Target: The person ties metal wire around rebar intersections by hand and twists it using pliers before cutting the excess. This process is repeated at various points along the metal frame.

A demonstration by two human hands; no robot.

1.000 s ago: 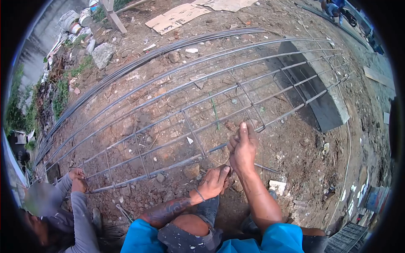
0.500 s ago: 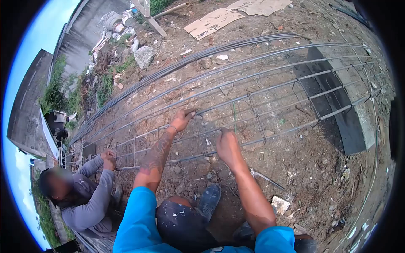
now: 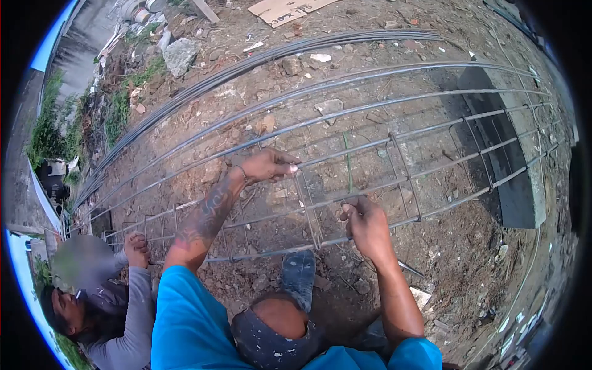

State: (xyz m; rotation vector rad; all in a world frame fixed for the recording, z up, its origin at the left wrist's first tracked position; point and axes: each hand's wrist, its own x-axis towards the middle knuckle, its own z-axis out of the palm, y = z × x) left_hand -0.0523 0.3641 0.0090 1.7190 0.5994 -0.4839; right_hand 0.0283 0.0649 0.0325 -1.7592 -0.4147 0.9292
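Observation:
A cage of long steel rebars (image 3: 431, 171) with wire stirrups (image 3: 404, 161) lies across in front of me. My left hand (image 3: 271, 165) is closed around an upper rebar, at the top corner of a stirrup (image 3: 308, 209). To its right, my right hand (image 3: 367, 225) has its fingers pinched together at the middle rebar; whatever lies between the fingertips is too small to make out. A thin green strand (image 3: 349, 163) hangs between the bars just above my right hand.
A co-worker in a grey sleeve (image 3: 137, 308) has hands (image 3: 136, 249) at the cage's left end. Dark boards (image 3: 515, 179) lie beneath its right end. Beyond are a bundle of loose rebars (image 3: 246, 65), a rock (image 3: 180, 57) and cardboard (image 3: 287, 9). My shoe (image 3: 298, 277) is beneath the near bar.
My view has tilted down and shifted. My right hand has moved right and down, its fingers now at the middle rebar. My left hand stays at the upper rebar by the stirrup.

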